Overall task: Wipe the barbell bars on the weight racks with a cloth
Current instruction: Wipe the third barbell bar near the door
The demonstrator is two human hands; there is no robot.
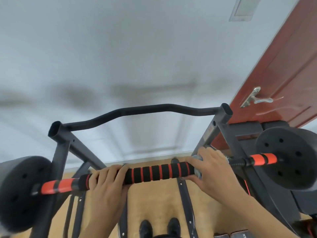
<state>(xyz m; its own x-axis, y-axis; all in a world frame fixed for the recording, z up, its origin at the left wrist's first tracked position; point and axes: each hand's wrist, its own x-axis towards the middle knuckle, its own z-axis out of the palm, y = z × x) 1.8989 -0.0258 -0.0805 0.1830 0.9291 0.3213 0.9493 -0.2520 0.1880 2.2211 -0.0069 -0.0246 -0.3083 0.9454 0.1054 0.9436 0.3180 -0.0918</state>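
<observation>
Free room is left over the barbell bar (157, 174) between the left hand (104, 182) and the right hand (212, 170) holding the cloth (196, 159), beneath the curved crossbar (137, 111); sideways it is closed by the left upright (59, 152), the right upright (217, 127), the left weight plate (22, 191) and the right weight plate (288, 158).

Bar (157, 172): rests across dark grey rack (229, 134), tilted slightly down to the left. Wears black foam with red rings in the middle and orange sleeves further out, and carries black plates (288, 158) at both ends. Cloth (198, 174): grey, wraps bar at foam's right end, mostly hidden under right hand (216, 172).
</observation>
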